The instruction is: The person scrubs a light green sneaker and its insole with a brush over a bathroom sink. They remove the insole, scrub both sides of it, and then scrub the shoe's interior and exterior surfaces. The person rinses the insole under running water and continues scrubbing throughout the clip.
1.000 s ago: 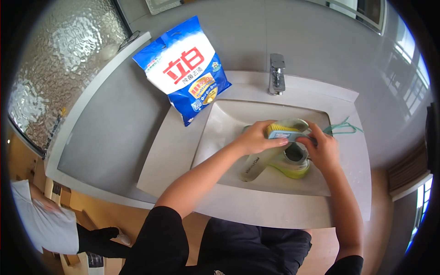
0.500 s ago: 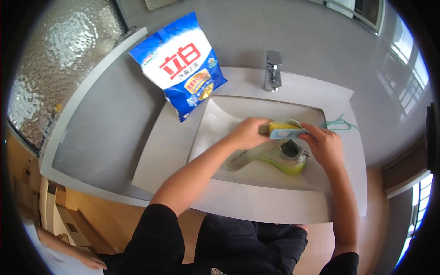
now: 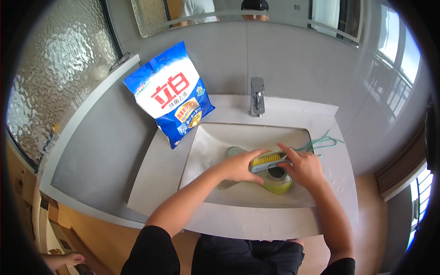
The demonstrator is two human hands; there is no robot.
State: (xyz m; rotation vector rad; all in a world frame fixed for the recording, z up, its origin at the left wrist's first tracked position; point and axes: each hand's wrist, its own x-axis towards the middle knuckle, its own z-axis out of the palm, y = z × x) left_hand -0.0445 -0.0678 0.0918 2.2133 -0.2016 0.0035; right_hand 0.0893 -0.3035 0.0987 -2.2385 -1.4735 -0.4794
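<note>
A scrubbing brush [image 3: 259, 168] with yellow bristles and a pale blue body is in my right hand [image 3: 303, 168], its bristles turned up. My left hand [image 3: 239, 167] is at the brush's left end, thumb and fingers spread apart around it. Whether its palm touches the brush is hidden. Below both hands, a light shoe with a lime-green lower part [image 3: 278, 187] sits in the white sink [image 3: 208, 158], its dark opening facing up. A greyish-green piece [image 3: 234, 151] shows behind my left hand, mostly covered, so its kind is unclear.
A blue and white detergent bag [image 3: 172, 96] leans at the counter's back left. The chrome faucet [image 3: 257, 97] stands behind the sink. Teal laces [image 3: 323, 141] trail over the sink's right rim. At lower left, another person's hand [image 3: 73, 259] shows.
My view has tilted up, bringing more mirror into sight. The brush and both hands are lower over the shoe. My left thumb and fingers have spread, and the other person's hand has moved.
</note>
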